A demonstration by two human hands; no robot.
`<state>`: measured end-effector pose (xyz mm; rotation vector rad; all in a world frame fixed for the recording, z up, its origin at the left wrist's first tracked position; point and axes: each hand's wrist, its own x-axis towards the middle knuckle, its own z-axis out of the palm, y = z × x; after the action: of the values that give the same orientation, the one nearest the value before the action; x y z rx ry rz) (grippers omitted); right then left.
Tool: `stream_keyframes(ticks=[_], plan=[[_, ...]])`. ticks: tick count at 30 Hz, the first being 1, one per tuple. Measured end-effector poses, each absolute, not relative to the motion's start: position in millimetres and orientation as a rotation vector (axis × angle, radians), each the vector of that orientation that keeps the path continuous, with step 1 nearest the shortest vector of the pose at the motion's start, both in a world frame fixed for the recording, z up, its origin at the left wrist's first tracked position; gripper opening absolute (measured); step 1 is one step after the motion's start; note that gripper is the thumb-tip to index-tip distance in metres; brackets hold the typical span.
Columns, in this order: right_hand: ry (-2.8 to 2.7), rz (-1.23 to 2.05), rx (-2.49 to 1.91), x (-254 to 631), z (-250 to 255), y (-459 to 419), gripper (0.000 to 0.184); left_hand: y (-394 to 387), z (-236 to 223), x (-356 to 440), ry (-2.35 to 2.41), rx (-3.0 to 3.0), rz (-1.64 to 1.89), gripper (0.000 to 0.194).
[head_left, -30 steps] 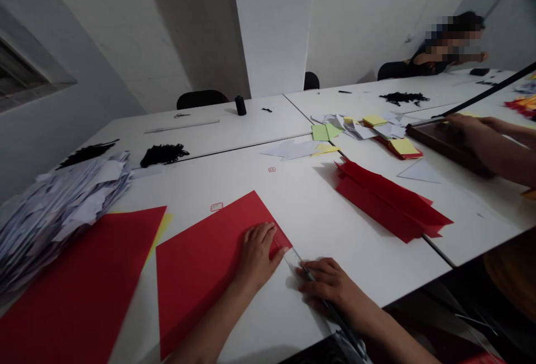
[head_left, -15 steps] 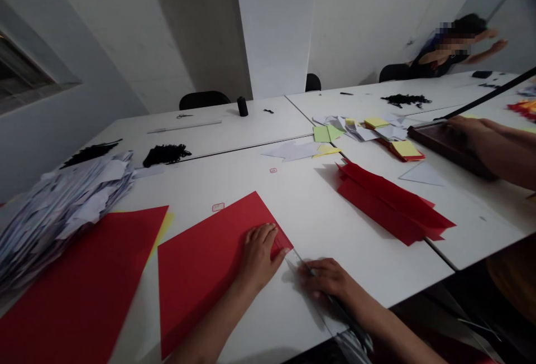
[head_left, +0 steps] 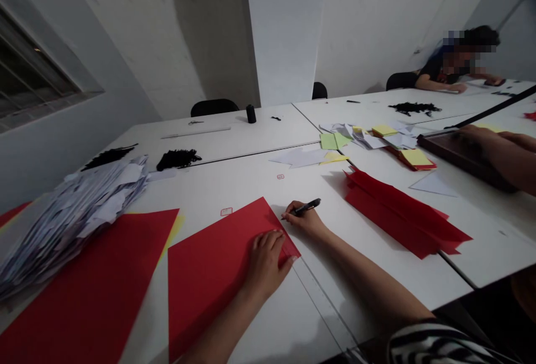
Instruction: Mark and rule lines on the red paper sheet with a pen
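Observation:
My left hand (head_left: 267, 262) lies flat on the right corner of a red paper sheet (head_left: 213, 266) on the white table (head_left: 251, 185). A clear ruler (head_left: 318, 302) runs along the sheet's right edge, partly under that hand. My right hand (head_left: 305, 220) grips a black pen (head_left: 307, 206) with its tip at the sheet's upper right edge.
A larger red sheet (head_left: 84, 291) over yellow paper lies at the left, beside a heap of white paper scraps (head_left: 71, 207). Cut red strips (head_left: 402, 210) lie at the right. Another person's arm (head_left: 502, 152) rests on a dark board (head_left: 460, 154); a second person sits far back.
My right hand has left the ruler's near end and moved up to the sheet's upper right edge with the pen. The left hand stays pressed on the corner. The view has tilted up a little.

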<state>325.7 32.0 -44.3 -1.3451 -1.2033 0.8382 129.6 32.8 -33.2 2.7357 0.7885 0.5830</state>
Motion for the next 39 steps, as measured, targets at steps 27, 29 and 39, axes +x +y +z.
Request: stream_keyframes(ticks=[27,29,39], plan=[[-1.341,0.792,-1.424,325.9,-48.4,26.8,0.026,32.8,-31.6,131.3,0.794,2.719,0.529,0.039],[-1.342,0.794,-1.429,325.7,-48.1,26.9,0.026,32.8,-32.4,131.3,0.798,2.720,0.531,0.039],[-1.286,0.824,-1.408,323.0,-45.1,26.0,0.027,32.8,-33.8,130.6,0.798,2.715,0.530,0.039]])
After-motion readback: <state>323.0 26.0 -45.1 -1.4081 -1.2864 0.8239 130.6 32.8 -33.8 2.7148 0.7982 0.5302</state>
